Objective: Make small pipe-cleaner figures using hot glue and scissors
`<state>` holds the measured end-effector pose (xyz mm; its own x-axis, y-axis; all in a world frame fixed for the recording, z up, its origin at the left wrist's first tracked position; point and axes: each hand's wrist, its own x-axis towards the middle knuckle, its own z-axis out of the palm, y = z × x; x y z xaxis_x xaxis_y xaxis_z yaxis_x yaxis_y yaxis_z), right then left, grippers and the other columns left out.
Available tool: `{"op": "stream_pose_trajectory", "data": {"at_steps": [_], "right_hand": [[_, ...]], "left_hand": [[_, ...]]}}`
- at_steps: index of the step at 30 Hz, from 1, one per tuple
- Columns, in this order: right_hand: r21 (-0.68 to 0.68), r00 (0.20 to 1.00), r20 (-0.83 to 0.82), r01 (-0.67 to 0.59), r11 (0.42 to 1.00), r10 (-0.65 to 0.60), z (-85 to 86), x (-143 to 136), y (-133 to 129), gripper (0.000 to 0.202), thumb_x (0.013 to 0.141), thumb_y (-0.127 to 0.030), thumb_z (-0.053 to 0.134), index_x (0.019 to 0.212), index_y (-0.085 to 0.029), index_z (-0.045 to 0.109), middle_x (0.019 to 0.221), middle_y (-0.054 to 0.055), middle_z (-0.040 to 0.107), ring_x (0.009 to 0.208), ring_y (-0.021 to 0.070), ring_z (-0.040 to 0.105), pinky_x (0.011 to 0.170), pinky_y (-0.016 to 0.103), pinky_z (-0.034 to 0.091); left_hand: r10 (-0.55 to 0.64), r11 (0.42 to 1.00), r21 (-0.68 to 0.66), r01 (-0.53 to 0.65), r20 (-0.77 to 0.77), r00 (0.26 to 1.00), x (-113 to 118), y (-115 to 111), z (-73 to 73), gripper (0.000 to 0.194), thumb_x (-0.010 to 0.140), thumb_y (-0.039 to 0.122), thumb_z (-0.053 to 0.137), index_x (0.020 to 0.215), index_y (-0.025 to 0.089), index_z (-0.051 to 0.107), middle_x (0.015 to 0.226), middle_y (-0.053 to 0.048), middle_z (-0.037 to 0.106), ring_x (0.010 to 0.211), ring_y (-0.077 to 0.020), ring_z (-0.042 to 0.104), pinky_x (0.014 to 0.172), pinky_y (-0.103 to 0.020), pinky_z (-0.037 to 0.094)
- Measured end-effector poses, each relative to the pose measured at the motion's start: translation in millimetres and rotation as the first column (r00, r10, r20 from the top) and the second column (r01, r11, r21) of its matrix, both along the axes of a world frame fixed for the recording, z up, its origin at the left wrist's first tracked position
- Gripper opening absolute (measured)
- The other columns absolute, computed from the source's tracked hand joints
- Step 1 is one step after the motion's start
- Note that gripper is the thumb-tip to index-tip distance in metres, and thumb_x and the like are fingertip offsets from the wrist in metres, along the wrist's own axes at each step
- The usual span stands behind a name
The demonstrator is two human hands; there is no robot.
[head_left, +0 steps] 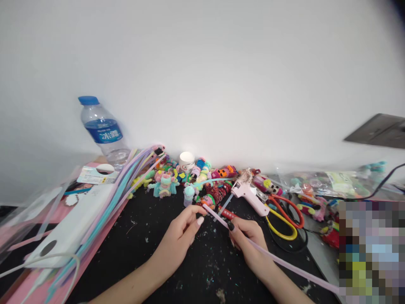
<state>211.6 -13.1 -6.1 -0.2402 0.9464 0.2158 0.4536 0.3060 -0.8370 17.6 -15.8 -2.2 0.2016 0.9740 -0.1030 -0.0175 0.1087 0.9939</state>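
Strip (272,254) before glue gun (251,197), scissors (287,201) at right, bottle (103,131) at left

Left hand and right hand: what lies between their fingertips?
In the head view, a length of pale lilac strip runs from the left hand to the right hand; a red object shows just beyond it.

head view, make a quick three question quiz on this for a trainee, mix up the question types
1. True or false: the bottle has a blue cap.
2. What colours are the handles of the scissors? a) both green b) orange and yellow c) both black
3. Which hand is nearest the visible tip of the lilac strip?

Key:
1. True.
2. b.
3. The left hand; the right hand holds the strip farther along.
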Motion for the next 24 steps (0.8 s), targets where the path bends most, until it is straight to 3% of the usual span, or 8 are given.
{"op": "stream_pose_trajectory", "data": {"at_steps": [4,7,9,16,24], "right_hand": [[-0.066,0.998,-0.064,-0.018,0.998,0.013,-1.3,-0.3,1.1,0.044,0.088,-0.039,0.040,0.050,-0.018,0.044,0.047,-0.003,0.040,0.045,0.0103,0.038,0.045,0.023,0.027],[-0.124,0.990,-0.133,-0.060,0.990,0.044,-1.1,-1.6,2.9,0.044,0.088,-0.041,0.039,0.051,-0.018,0.043,0.047,-0.003,0.038,0.045,0.0101,0.037,0.045,0.023,0.026],[-0.133,0.985,-0.161,-0.086,0.987,0.064,-0.1,-2.8,3.5,0.045,0.088,-0.042,0.039,0.051,-0.018,0.042,0.048,-0.003,0.039,0.046,0.0101,0.038,0.046,0.023,0.027],[-0.143,0.985,-0.103,-0.151,0.978,0.137,2.3,-4.1,2.1,0.045,0.090,-0.040,0.037,0.053,-0.017,0.047,0.047,-0.003,0.041,0.045,0.0103,0.040,0.047,0.023,0.028],[-0.135,0.978,-0.175,-0.139,0.981,0.115,0.3,-2.9,4.4,0.042,0.091,-0.036,0.038,0.054,-0.017,0.047,0.049,-0.003,0.044,0.047,0.0100,0.042,0.048,0.023,0.030]], "left_hand": [[0.024,0.999,-0.044,-0.020,0.096,0.995,0.0,3.6,-1.4,0.026,0.087,0.038,0.045,0.102,0.018,0.053,0.049,0.010,0.029,0.039,-0.0070,0.027,0.040,-0.019,0.022],[0.032,0.999,-0.042,-0.026,0.147,0.989,-0.4,7.0,0.4,0.023,0.083,0.033,0.052,0.100,0.017,0.053,0.059,0.005,0.049,0.049,-0.0096,0.047,0.050,-0.022,0.038],[0.015,0.999,-0.041,-0.009,0.150,0.989,-0.9,8.2,1.1,0.024,0.080,0.028,0.057,0.099,0.016,0.053,0.065,0.003,0.054,0.059,-0.0117,0.054,0.059,-0.024,0.043],[-0.038,0.999,-0.011,0.041,0.203,0.978,-1.3,5.1,-2.9,0.020,0.085,0.027,0.051,0.104,0.020,0.050,0.063,0.008,0.036,0.047,-0.0055,0.036,0.046,-0.019,0.031],[-0.085,0.991,-0.090,0.102,0.174,0.981,-0.2,2.6,-0.4,0.034,0.089,0.035,0.042,0.119,0.019,0.043,0.052,0.010,0.034,0.041,-0.0058,0.030,0.039,-0.016,0.024]]}}
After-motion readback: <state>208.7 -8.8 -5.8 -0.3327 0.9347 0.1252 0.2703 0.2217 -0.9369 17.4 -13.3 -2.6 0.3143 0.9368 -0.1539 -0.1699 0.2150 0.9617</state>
